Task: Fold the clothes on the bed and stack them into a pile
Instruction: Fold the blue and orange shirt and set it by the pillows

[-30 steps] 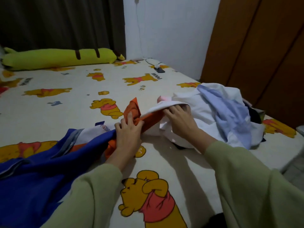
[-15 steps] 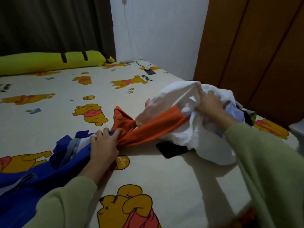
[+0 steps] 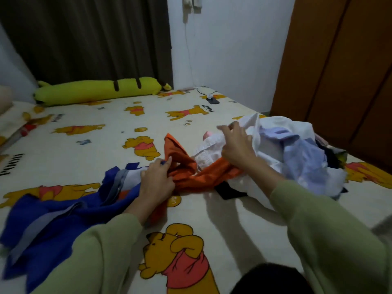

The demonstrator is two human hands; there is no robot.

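Observation:
A blue, grey and orange garment [image 3: 53, 217] lies crumpled across the left of the bed [image 3: 84, 149]. Its orange part [image 3: 191, 172] stretches right and runs under a heap of unfolded clothes [image 3: 297, 155], white and pale blue on top. My left hand [image 3: 156, 181] grips the garment where blue meets orange. My right hand [image 3: 235, 145] rests on the heap's left side, fingers curled over white cloth [image 3: 209, 152] just above the orange part. A black piece [image 3: 228, 190] shows under the heap's near edge.
A long yellow bolster [image 3: 97, 91] lies along the far edge by the dark curtain. A phone on a charging cable [image 3: 212, 100] sits at the far right of the bed. A brown wardrobe [image 3: 339, 71] stands close to the right.
My right hand has come back down and left from the top of the heap to its left side. The lifted white cloth has dropped. My left hand keeps its grip.

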